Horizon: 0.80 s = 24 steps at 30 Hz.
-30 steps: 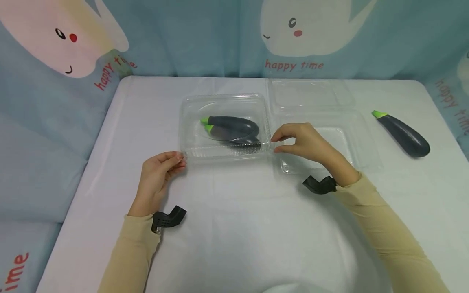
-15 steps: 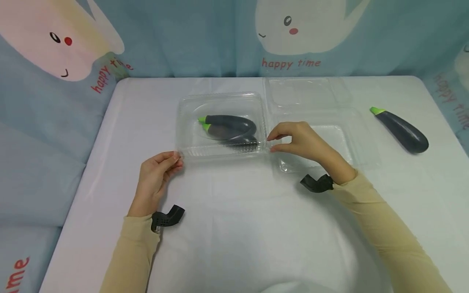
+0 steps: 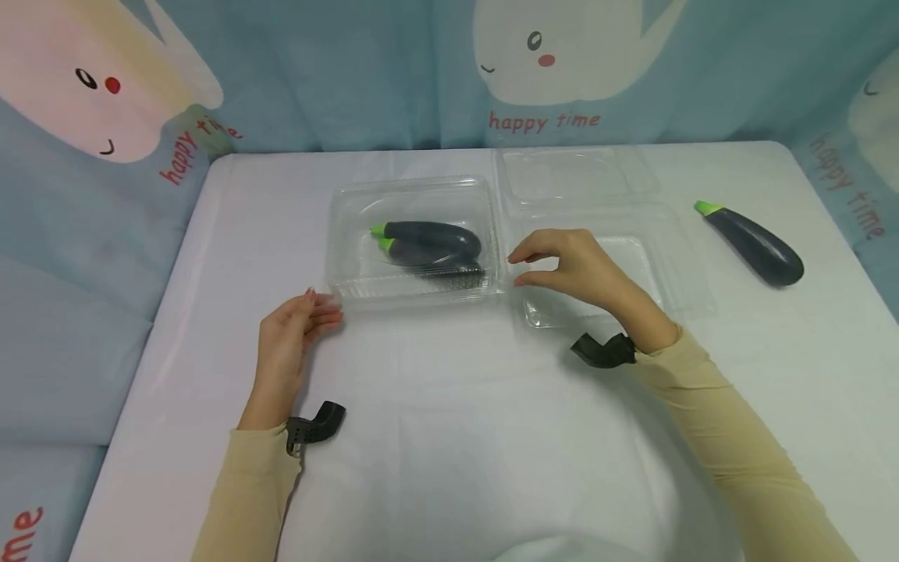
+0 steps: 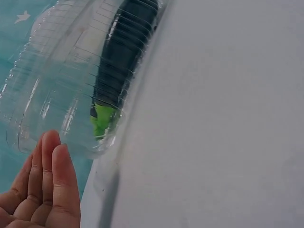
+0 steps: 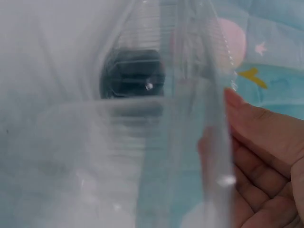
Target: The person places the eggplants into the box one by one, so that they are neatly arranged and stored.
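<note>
A clear plastic clamshell container stands closed near the middle of the table, with two eggplants lying side by side inside. By its front left corner is my left hand. Straight fingers show beside the plastic in the left wrist view and grip nothing. My right hand hovers at the container's right side, thumb and forefinger bent and apart. In the right wrist view the clear plastic blurs and partly covers its fingers. A second clear container lies with its lid raised back beneath and behind that hand.
Another eggplant lies on the right part of the white table. The second container's lid reaches toward the table's back edge. A blue printed curtain hangs behind and at the sides.
My left hand has let go of the container's front left corner and its fingers have straightened. The right fingertips have come slightly away from the right edge. The view has shifted a little.
</note>
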Each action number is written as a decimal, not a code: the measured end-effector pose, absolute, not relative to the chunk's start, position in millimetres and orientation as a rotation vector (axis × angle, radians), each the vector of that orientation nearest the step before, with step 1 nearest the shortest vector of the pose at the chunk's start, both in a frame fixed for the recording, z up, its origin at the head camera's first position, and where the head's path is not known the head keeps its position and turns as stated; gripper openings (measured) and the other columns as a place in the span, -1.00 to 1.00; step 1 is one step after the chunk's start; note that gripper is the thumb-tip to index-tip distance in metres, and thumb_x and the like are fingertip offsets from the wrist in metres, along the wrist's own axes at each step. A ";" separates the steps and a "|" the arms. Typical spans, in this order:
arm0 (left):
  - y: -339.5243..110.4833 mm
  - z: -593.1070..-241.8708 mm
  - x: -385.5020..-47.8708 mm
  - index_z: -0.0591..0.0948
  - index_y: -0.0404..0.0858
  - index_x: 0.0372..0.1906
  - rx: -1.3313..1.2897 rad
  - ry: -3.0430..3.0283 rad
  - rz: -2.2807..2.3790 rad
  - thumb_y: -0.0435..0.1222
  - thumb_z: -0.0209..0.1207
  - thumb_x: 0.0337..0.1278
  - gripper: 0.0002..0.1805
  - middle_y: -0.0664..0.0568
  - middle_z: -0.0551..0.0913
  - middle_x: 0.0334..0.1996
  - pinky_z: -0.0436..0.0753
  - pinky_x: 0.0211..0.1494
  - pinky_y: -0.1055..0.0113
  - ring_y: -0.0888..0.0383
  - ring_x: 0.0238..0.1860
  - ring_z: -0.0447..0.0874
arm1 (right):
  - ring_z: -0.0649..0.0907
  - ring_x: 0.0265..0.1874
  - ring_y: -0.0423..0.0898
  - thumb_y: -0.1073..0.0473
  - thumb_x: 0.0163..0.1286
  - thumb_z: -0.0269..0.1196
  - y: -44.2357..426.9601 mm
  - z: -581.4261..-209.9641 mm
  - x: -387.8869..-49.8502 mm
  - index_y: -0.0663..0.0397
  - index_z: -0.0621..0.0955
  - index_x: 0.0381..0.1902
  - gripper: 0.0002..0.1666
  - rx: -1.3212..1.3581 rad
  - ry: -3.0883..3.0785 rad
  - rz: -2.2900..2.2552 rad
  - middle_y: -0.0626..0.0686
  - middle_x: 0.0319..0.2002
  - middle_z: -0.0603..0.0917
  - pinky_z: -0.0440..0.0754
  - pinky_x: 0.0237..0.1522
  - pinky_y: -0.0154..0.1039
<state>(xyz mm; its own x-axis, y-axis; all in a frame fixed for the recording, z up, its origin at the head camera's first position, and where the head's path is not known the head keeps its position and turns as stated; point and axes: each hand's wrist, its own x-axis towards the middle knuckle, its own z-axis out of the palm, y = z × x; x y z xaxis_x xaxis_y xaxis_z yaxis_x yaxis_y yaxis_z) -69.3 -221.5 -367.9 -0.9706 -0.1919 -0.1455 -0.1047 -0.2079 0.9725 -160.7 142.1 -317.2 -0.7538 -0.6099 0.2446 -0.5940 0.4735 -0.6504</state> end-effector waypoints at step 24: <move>-103.9 -371.3 -42.0 0.58 -0.52 -0.14 -0.433 -2.619 -2.221 -0.46 0.08 0.26 -0.82 -0.22 0.69 -0.29 0.66 -0.14 0.27 -0.06 -0.25 0.70 | 0.60 -0.21 -0.44 0.55 -0.08 0.42 238.5 -311.6 -138.8 0.26 0.70 -0.22 -0.61 -0.866 3.034 -1.316 0.13 -0.25 0.70 0.48 -0.10 -0.55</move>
